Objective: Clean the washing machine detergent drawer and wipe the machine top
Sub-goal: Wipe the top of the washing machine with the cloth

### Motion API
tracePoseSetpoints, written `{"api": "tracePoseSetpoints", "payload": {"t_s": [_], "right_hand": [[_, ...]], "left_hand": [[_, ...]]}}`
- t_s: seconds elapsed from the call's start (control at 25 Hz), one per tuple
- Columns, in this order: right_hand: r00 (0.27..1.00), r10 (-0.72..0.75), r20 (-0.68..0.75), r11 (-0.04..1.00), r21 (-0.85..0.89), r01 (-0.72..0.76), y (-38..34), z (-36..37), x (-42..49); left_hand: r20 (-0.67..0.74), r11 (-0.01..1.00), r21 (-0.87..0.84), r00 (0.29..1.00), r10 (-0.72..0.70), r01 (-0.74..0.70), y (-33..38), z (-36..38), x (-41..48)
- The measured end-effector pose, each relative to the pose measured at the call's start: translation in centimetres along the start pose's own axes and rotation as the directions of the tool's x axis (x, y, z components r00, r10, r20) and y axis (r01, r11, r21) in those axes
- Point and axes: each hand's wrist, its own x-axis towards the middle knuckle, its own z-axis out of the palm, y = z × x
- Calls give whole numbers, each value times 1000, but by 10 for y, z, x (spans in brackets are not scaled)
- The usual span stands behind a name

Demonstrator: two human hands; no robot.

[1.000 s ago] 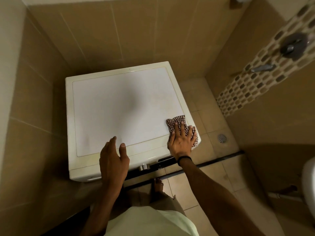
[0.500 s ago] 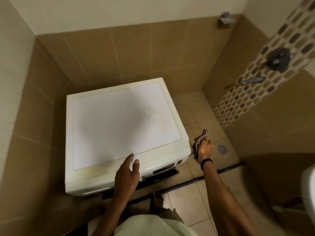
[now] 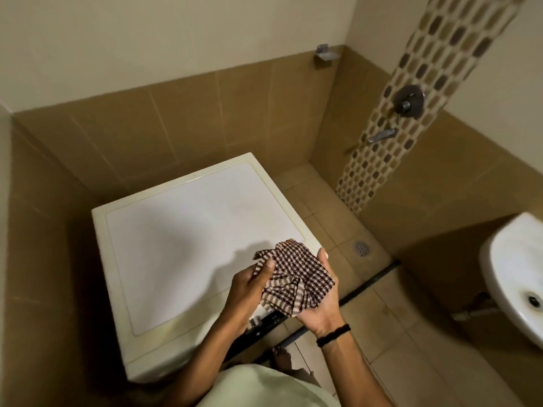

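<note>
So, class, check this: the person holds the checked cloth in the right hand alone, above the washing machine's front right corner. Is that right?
Not quite. The head view shows both hands on the checked cloth: the left hand pinches its left edge while the right hand carries it from below, palm up. It is above the washing machine's front right corner, as stated.

Bare hands point(image 3: 320, 316), black right wristband point(image 3: 333, 335), pale shirt point(image 3: 264, 389)

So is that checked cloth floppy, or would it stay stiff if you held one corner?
Probably floppy: the checked cloth bunches in folds and sags across the right hand instead of keeping a flat shape. It is likely light too, since the left hand holds its edge with just a thumb pinch.
</note>
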Motion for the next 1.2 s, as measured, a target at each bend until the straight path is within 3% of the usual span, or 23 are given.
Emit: {"api": "tracePoseSetpoints", "payload": {"t_s": [0.16, 0.24, 0.32, 0.48, 0.56, 0.64, 0.76, 0.84, 0.92, 1.04, 1.2], "right_hand": [[997, -75, -33, 932, -359, 59, 10, -2, -3], [988, -157, -16, 742, -662, 107, 16, -5, 1], [959, -280, 53, 502, -843, 193, 24, -6, 7], [904, -380, 194, 300, -899, 319, 40, 5, 18], [891, -387, 237, 199, -922, 332, 42, 13, 21], [887, -385, 255, 110, -941, 319, 37, 24, 20], [896, -302, 325, 4, -940, 342, 24, 47, 13], [899, -267, 346, -1, -933, 359, 17, 61, 9], [899, -236, 369, -16, -926, 376, 11, 70, 6], [910, -138, 392, -126, -918, 376, 6, 73, 3], [918, 4, 397, -301, -875, 380, 4, 72, -2]], "left_hand": [[-102, 952, 273, 979, 175, -142, 0, -30, -15], [-110, 908, 389, 971, 213, -155, 3, -48, -17], [-110, 869, 470, 967, 230, -154, 13, -64, -20], [-127, 786, 590, 939, 319, -187, 21, -85, -21], [-120, 796, 566, 933, 340, -217, 24, -95, -22], [-74, 889, 416, 966, 246, -195, 25, -108, -18], [208, 974, 211, 977, 35, -80, 21, -117, -17], [317, 957, 283, 948, -23, -71, 14, -114, -18], [288, 894, 424, 958, 20, -146, 6, -104, -18], [205, 745, 637, 975, 84, -198, 7, -101, -18], [243, 737, 602, 950, 197, -307, 26, -107, -29]]}}
